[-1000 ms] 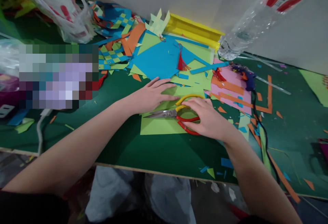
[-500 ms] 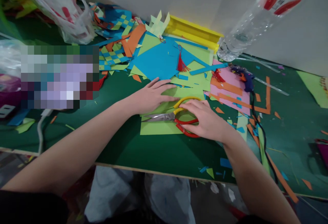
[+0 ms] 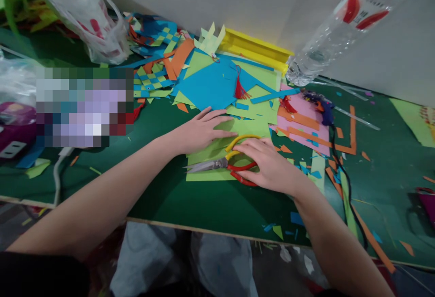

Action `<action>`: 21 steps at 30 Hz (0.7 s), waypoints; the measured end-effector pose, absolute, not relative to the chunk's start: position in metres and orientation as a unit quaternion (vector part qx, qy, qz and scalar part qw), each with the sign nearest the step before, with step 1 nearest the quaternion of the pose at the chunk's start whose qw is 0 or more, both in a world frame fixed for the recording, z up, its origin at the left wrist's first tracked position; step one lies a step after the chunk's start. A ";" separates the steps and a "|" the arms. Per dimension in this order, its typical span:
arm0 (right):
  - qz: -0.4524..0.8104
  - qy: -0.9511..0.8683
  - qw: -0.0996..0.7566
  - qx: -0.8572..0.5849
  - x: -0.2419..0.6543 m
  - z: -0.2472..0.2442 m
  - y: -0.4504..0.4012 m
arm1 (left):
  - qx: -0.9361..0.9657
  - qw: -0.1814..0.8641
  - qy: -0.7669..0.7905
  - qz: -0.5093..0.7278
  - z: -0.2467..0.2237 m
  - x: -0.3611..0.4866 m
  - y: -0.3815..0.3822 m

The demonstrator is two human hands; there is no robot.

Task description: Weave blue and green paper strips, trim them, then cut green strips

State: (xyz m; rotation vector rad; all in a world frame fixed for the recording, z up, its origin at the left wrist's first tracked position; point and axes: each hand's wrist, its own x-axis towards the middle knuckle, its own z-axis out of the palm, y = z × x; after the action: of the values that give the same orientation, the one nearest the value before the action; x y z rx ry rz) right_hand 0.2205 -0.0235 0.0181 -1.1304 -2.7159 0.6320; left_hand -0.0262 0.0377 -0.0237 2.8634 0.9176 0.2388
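Note:
My left hand point(image 3: 205, 129) lies with fingers stretched out on a light green paper sheet point(image 3: 204, 175) near the table's front edge. In my right hand point(image 3: 267, 163) are scissors point(image 3: 210, 165) with one yellow and one red handle loop. Their blades point left across the lower part of the sheet, close below my left hand, slightly apart at the tips. My right fingers rest around and over the handle loops. Behind the hands are a blue paper piece point(image 3: 204, 84) and a red tassel point(image 3: 240, 89).
A clear plastic bottle point(image 3: 326, 38) leans at the back right beside a yellow tray point(image 3: 256, 47). Pink paper point(image 3: 307, 122) and orange strips lie right, near a glue gun point(image 3: 322, 106) with a black cord. At left stand a plastic bag point(image 3: 102, 29) and a blurred device point(image 3: 91, 115).
My right hand and the scissors have shifted a little left and toward me, so the blade tips now reach past the sheet's left edge. My left hand stays almost in place.

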 end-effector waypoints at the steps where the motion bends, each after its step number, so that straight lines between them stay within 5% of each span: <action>1: 0.217 -0.899 0.066 -0.373 0.224 0.019 -0.023 | 0.948 0.063 0.302 0.080 -0.024 -0.026 0.038; 5: 0.231 -0.887 0.094 -0.388 0.251 0.025 -0.017 | 0.940 0.055 0.321 0.099 -0.024 -0.029 0.041; 9: 0.209 -0.818 0.209 -0.494 0.284 0.025 -0.003 | 0.921 0.027 0.363 0.136 -0.022 -0.036 0.046; 12: 0.086 -0.726 0.280 -0.622 0.298 0.017 0.008 | 0.915 0.002 0.375 0.149 -0.018 -0.040 0.046; 21: -0.087 -0.642 0.170 -0.742 0.302 -0.007 0.013 | 0.933 -0.063 0.330 0.129 -0.013 -0.040 0.039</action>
State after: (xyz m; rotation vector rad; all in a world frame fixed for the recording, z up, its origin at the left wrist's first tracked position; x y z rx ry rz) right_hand 0.3019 0.0134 -0.0069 -2.1087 -1.8238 -0.2481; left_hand -0.0398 0.0393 -0.0126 3.0537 1.0807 0.4238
